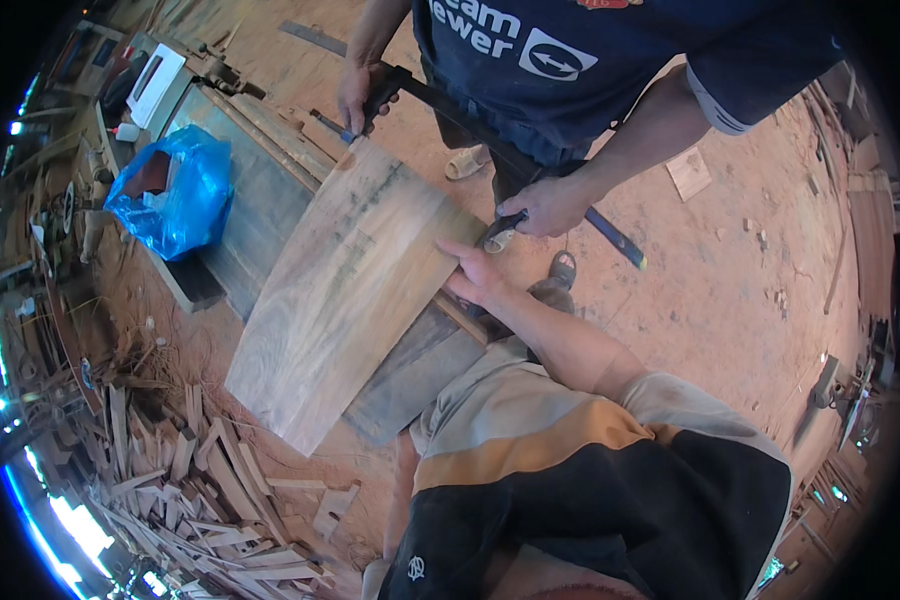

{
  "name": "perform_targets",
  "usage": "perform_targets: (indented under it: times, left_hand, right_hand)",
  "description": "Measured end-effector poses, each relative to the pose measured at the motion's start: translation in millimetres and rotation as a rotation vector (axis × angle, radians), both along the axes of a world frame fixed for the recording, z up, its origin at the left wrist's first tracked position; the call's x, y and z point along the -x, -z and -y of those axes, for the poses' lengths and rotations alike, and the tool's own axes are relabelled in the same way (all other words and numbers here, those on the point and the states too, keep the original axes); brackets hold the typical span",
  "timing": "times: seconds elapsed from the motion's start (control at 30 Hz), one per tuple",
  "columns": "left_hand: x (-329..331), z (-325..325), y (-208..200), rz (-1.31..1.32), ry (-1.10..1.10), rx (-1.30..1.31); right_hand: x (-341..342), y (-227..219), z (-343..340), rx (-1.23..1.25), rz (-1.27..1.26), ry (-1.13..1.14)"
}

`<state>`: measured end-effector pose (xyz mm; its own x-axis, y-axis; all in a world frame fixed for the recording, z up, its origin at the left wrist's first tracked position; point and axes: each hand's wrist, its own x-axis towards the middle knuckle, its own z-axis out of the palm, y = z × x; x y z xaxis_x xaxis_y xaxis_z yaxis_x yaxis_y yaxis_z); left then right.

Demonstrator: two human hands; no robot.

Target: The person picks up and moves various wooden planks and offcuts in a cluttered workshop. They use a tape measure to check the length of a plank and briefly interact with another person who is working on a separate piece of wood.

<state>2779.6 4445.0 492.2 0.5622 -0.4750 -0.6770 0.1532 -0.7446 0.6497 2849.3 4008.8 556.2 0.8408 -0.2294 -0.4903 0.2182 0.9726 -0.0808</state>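
A wide, light-brown wooden board [345, 285] lies slanted across a grey-topped bench. My right hand [475, 272] is closed on the board's right edge, thumb on top, other fingers along the side and partly hidden. Of my left side only a strip of bare skin shows below the board; the left hand is out of sight. Across from me, a person in a dark shirt holds a long black bar clamp [615, 238] in both hands. One of their hands [362, 98] is at the board's far corner; the other [553, 205] grips the clamp's handle near the right corner.
A blue plastic bag [185, 190] sits on the bench [255, 225] to the left, near a white panel [156, 85]. Wood offcuts [200, 500] are heaped on the floor at lower left. A flat square piece of wood [688, 172] lies on the reddish floor.
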Motion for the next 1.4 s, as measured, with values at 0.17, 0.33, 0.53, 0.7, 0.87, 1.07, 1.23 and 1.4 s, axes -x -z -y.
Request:
perform_targets:
  times: [0.17,0.33,0.53,0.7,0.87,1.07,1.23,1.4]
  left_hand:
    - [2,-8,7,0.479,0.439,0.058]
    - [3,-11,9,0.647,0.569,0.04]
    - [11,3,-8,0.08,0.054,-0.083]
    - [33,17,-20,-0.035,-0.16,0.018]
    - [62,23,-31,-0.107,-0.316,-0.1]
    - [23,100,-150,-0.098,0.206,-0.159]
    - [-76,231,-213,0.799,0.223,0.067]
    - [-183,315,-179,1.388,0.102,0.208]
  right_hand:
    - [-4,3,-3,-0.005,0.018,0.038]
    - [-4,5,-5,-0.007,0.023,0.053]
    - [-2,1,-14,0.011,-0.045,0.04]
    - [-2,0,-14,0.043,-0.029,0.014]
    - [-2,7,-11,0.03,0.073,-0.008]
    - [-3,10,-14,0.012,0.05,0.021]
    - [-3,7,-15,0.01,0.108,0.029]
    - [-3,7,-15,-0.001,0.104,0.042]
